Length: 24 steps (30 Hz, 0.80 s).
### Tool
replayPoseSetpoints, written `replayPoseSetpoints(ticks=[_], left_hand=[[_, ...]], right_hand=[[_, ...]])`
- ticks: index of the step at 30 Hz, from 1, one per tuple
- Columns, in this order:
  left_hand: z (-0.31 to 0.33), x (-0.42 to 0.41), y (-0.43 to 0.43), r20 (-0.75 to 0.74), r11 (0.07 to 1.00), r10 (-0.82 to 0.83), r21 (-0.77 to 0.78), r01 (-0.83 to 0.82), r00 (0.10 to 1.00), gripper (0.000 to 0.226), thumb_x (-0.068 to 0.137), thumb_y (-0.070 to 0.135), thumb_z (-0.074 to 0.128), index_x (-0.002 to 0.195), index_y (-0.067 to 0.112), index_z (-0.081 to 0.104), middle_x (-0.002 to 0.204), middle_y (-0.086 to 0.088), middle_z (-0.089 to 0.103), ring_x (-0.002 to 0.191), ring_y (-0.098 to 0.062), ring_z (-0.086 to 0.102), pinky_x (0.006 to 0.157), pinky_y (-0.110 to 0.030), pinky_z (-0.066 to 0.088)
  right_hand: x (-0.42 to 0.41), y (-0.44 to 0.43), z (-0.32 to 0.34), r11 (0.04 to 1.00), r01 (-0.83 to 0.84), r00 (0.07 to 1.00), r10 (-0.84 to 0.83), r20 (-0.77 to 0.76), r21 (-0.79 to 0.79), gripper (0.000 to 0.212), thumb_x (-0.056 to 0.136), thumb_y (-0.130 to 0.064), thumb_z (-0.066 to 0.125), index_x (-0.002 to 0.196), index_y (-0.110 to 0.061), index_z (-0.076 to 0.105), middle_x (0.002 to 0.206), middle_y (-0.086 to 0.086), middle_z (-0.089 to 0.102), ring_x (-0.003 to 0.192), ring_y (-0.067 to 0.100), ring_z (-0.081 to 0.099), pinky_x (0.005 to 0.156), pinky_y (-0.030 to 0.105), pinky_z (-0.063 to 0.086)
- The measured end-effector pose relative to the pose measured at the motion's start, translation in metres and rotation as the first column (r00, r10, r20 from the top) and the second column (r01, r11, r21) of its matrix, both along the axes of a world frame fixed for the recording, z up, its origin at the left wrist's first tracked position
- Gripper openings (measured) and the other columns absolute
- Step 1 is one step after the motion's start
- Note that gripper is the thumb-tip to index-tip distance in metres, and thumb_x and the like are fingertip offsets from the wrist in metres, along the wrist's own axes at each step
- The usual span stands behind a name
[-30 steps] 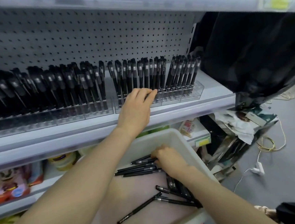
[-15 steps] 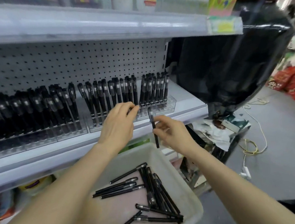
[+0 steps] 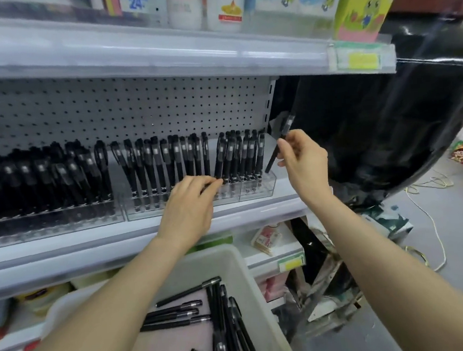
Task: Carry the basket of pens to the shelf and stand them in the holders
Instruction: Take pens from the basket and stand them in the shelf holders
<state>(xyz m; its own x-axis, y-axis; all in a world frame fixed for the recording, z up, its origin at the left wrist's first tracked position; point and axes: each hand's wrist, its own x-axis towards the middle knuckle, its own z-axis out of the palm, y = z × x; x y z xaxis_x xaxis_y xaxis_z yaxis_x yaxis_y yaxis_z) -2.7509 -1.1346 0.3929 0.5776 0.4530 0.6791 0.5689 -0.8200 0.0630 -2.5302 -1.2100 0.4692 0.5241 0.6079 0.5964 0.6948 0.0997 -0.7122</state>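
Black pens [image 3: 145, 168] crowd the holders [image 3: 256, 187]; right hand [image 3: 302, 163] pinches another pen [image 3: 272, 159] at two o'clock, left hand [image 3: 191, 204] rests loose-fingered; basket [image 3: 241, 264] holds many more.

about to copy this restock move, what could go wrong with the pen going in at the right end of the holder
1. The right hand pinches the pen tilted, its lower end near the far right end of the clear holder; it may miss a slot and slip past the end wall.
2. The standing pens beside it lean close together; the incoming pen, or the left hand touching them, could tip some over.
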Motion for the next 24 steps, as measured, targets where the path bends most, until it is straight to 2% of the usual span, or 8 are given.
replayPoseSetpoints(ticks=[4, 9, 12, 17, 21, 24], left_hand=[[-0.001, 0.0, 0.001, 0.016, 1.0, -0.006, 0.025, 0.005, 1.0, 0.048, 0.08, -0.001, 0.068, 0.127, 0.007, 0.063, 0.116, -0.008, 0.064, 0.105, -0.027, 0.055, 0.092, -0.044, 0.049], [-0.005, 0.001, 0.003, 0.031, 0.999, -0.025, 0.048, 0.023, 0.999, 0.049, 0.079, -0.002, 0.067, 0.127, 0.006, 0.063, 0.116, -0.008, 0.063, 0.105, -0.026, 0.052, 0.09, -0.045, 0.049], [-0.005, 0.0, 0.003, 0.037, 0.998, -0.029, 0.05, 0.027, 0.999, 0.05, 0.079, -0.002, 0.066, 0.128, 0.006, 0.063, 0.117, -0.009, 0.063, 0.105, -0.026, 0.053, 0.09, -0.045, 0.049], [-0.005, -0.002, 0.003, 0.019, 0.998, -0.042, 0.051, 0.041, 0.999, 0.052, 0.079, -0.002, 0.067, 0.13, 0.005, 0.06, 0.12, -0.01, 0.062, 0.108, -0.028, 0.053, 0.092, -0.045, 0.049], [-0.005, -0.01, 0.004, -0.068, 0.996, -0.051, 0.064, 0.055, 0.996, 0.054, 0.084, 0.001, 0.063, 0.137, 0.004, 0.053, 0.129, -0.011, 0.057, 0.118, -0.029, 0.05, 0.101, -0.045, 0.046], [-0.007, -0.026, 0.001, -0.047, 0.998, -0.012, 0.063, 0.015, 0.999, 0.052, 0.085, 0.002, 0.06, 0.137, 0.003, 0.052, 0.13, -0.013, 0.056, 0.121, -0.031, 0.049, 0.105, -0.045, 0.044]], right_hand=[[0.001, 0.014, -0.009, 0.998, -0.008, 0.997, 0.013, 0.078, -0.058, 0.016, 0.098, -0.027, 0.056, 0.099, -0.012, 0.062, 0.077, 0.004, 0.068, 0.072, 0.023, 0.066, 0.073, 0.047, 0.055], [0.001, 0.017, -0.028, 0.981, 0.034, 0.981, 0.003, 0.192, -0.189, 0.021, 0.098, -0.023, 0.057, 0.092, -0.003, 0.061, 0.077, 0.011, 0.065, 0.073, 0.029, 0.06, 0.07, 0.044, 0.05], [-0.001, 0.017, -0.033, 0.987, 0.042, 0.983, -0.013, 0.182, -0.158, 0.024, 0.098, -0.022, 0.056, 0.085, -0.002, 0.057, 0.074, 0.011, 0.062, 0.07, 0.029, 0.056, 0.066, 0.043, 0.047], [-0.005, 0.018, -0.034, 0.982, 0.06, 0.987, -0.032, 0.156, -0.177, 0.024, 0.099, -0.023, 0.055, 0.087, -0.003, 0.057, 0.074, 0.012, 0.062, 0.072, 0.031, 0.057, 0.066, 0.044, 0.048], [-0.007, 0.018, -0.033, 0.974, 0.081, 0.986, -0.048, 0.16, -0.21, 0.021, 0.098, -0.022, 0.055, 0.088, -0.003, 0.059, 0.075, 0.011, 0.063, 0.073, 0.03, 0.058, 0.069, 0.044, 0.049], [-0.005, 0.019, -0.034, 0.962, 0.123, 0.98, -0.079, 0.181, -0.244, 0.021, 0.095, -0.02, 0.059, 0.08, -0.005, 0.061, 0.072, 0.01, 0.061, 0.072, 0.03, 0.057, 0.069, 0.045, 0.05]])
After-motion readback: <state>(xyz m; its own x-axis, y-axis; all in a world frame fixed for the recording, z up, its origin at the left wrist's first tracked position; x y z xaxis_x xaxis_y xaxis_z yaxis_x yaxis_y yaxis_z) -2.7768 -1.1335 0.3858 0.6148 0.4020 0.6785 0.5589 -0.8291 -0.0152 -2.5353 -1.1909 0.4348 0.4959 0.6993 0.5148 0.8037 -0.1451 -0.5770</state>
